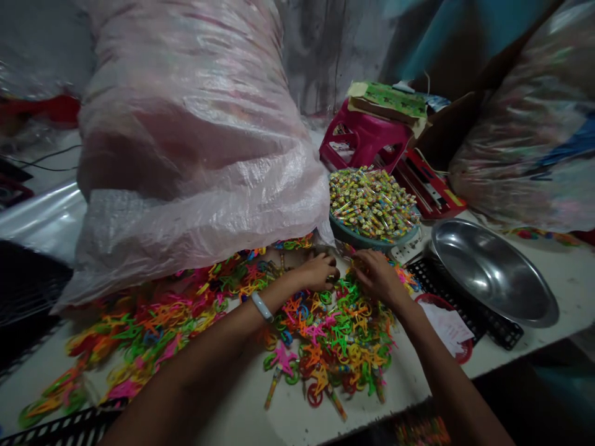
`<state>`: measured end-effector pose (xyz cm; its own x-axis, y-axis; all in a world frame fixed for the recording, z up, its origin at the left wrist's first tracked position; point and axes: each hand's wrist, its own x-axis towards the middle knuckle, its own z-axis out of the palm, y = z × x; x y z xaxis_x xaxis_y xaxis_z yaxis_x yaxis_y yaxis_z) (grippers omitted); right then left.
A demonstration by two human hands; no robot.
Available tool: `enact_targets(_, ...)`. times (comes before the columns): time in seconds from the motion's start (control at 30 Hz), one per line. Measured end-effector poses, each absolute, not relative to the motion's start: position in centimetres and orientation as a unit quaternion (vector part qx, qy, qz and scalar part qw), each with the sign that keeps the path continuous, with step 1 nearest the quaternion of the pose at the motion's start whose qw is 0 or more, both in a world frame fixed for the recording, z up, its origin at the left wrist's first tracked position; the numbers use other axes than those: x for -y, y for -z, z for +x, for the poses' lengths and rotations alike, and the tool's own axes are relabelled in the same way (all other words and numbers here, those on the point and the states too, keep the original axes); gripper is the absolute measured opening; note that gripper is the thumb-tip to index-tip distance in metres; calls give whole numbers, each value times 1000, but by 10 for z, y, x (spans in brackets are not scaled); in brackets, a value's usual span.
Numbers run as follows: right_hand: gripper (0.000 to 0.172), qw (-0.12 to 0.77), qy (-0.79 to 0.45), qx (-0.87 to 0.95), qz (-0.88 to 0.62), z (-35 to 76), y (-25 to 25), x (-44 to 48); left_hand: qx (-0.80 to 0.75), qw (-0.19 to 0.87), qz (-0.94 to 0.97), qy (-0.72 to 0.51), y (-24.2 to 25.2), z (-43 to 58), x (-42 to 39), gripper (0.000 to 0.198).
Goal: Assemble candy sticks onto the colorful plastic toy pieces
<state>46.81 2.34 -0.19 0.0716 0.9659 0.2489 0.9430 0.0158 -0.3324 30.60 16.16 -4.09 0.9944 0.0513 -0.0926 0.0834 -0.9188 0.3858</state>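
Observation:
My left hand (320, 271), with a pale band (263, 306) on its wrist, hovers at the back of a pile of colourful plastic pieces (320, 328). Its fingers are curled, and what they hold is too dark to make out. Close on its right, my right hand (377, 275) has its fingers bent inward around something small that I cannot name. Just behind it stands a green basin (372, 240) heaped with small wrapped, patterned sticks (372, 201). Several pieces at the pile's front have a patterned stick (273, 389) attached.
A large plastic sack (199, 124) bulges over the table's back left, above more colourful pieces (153, 322). On the right are a steel oval bowl (493, 272), a black tray (446, 297) and a red dish (465, 350) with paper. Behind stands a pink stool (362, 136).

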Motion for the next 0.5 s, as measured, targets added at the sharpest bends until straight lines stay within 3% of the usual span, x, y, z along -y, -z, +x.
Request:
enact_targets(0.13,24,217,-36,681,-699,469,2,-21,-59,192,978,48,41,305,-158,32)
enact_targets(0.33,24,226,-30,674,-703,471,1,-18,-33,201,978,50,42,326,-150,54)
enact_targets(0.5,24,242,-36,663,-708,474,2,-15,-11,191,975,113,41,345,-152,44)
